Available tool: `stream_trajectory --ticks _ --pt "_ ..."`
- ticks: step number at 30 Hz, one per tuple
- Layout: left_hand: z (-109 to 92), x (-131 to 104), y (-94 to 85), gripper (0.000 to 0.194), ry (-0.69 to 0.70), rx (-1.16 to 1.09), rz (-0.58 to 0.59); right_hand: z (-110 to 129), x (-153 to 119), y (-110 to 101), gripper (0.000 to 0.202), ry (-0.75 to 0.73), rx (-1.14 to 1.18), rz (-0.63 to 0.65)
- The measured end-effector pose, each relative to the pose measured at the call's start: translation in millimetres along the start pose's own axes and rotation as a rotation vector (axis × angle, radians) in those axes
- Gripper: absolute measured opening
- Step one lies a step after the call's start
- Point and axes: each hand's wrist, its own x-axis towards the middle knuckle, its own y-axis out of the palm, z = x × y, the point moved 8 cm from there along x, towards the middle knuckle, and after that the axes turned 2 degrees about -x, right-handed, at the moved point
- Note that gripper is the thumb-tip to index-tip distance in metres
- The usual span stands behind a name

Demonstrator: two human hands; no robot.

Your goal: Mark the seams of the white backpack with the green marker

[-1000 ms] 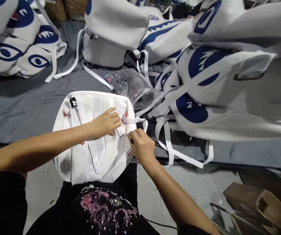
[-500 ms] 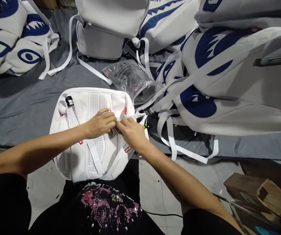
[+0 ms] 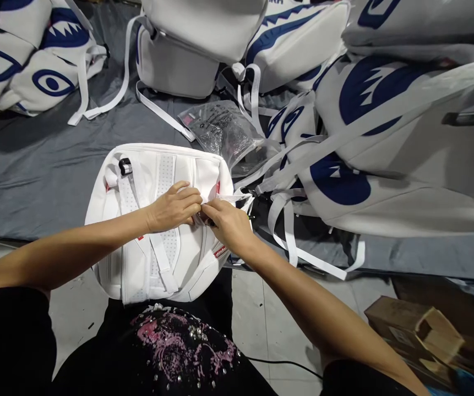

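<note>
A white backpack [image 3: 137,159] lies at the table's front edge, partly over my lap, with its straps and dotted back padding facing up. My left hand [image 3: 176,206] has its fingers curled on the backpack's right half. Touching its fingertips, my right hand [image 3: 228,223] is bent in a pinch. Something small and dark shows between the two hands, too hidden to name. A black buckle [image 3: 125,166] sits on the strap at the upper left. A bit of green shows just past my right hand.
White backpacks with blue eyes and teeth stand at the back left [image 3: 55,82] and in a big pile at the right [image 3: 418,181]. A clear plastic bag [image 3: 220,126] lies on the grey cloth [image 3: 34,176] behind my backpack. An open cardboard box [image 3: 410,324] is at the lower right.
The view has shifted slightly, so most things sit a little further right. My right hand has turned a little, and the green item beside it is more hidden. Both hands stay together on the backpack.
</note>
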Motion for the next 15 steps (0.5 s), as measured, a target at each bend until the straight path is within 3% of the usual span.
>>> stream_trajectory --ticks 7,10,15 --pt "0 -2 1.6 0.012 -0.015 -0.001 0.036 0 3 5 0.020 -0.030 -0.014 0.022" --pt "-2 0 -1.3 0.004 -0.006 0.000 0.001 7 1 6 0.023 -0.112 -0.119 0.001" --pt "1 1 -4.6 0.017 -0.024 -0.087 0.031 15 -14 11 0.021 -0.271 -0.294 -0.082"
